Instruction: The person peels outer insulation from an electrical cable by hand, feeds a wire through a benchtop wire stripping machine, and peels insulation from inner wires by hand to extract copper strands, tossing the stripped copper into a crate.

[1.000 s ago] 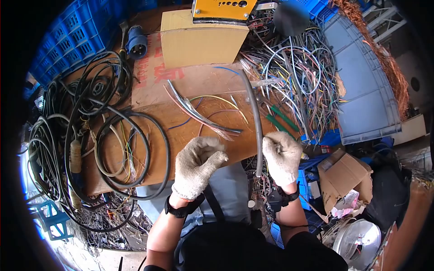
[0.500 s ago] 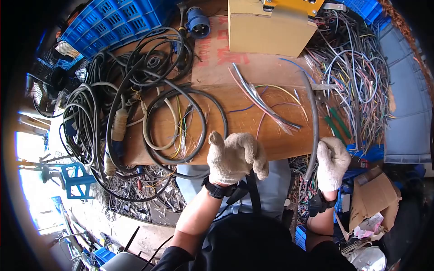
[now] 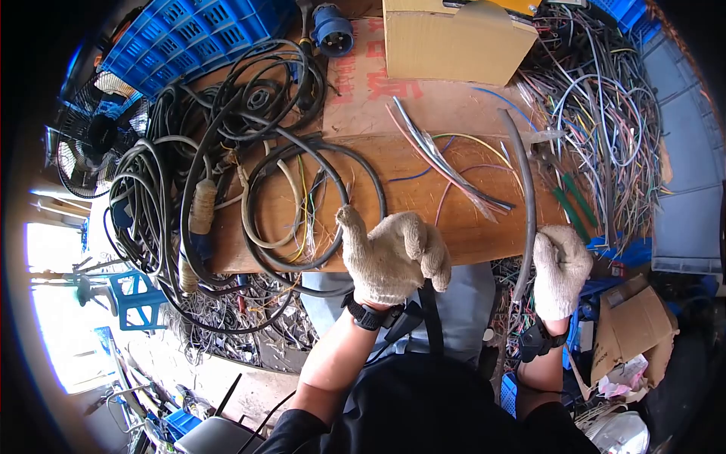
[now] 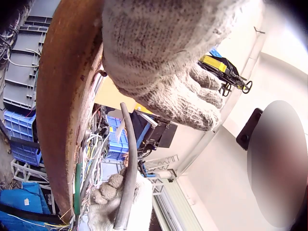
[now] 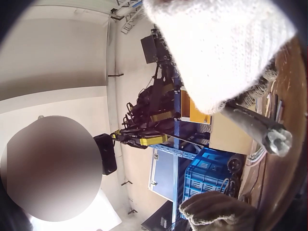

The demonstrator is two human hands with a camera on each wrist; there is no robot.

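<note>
A thick grey cable piece (image 3: 527, 204) stands lengthwise at the table's right part, held in the curled fingers of my gloved right hand (image 3: 561, 272). Its cut end (image 5: 280, 142) shows inner conductors in the right wrist view, below the right hand (image 5: 219, 53). In the left wrist view the cable (image 4: 130, 163) crosses the right glove (image 4: 142, 202). My gloved left hand (image 3: 393, 257) hovers at the table's near edge, thumb raised and fingers loosely bent, holding nothing. Beyond it lies a small bundle of thin coloured wires (image 3: 446, 163).
Coiled black cables (image 3: 151, 197) cover the table's left side, near a blue crate (image 3: 197, 38) and a blue plug (image 3: 333, 32). A cardboard-coloured box (image 3: 454, 45) stands at the back. Green-handled pliers (image 3: 572, 204) and a large wire heap (image 3: 605, 129) are on the right.
The head view has swung, shifting the table scene rightward. My left hand has turned and spread its thumb from its earlier curled pose. My right hand still grips the grey cable.
</note>
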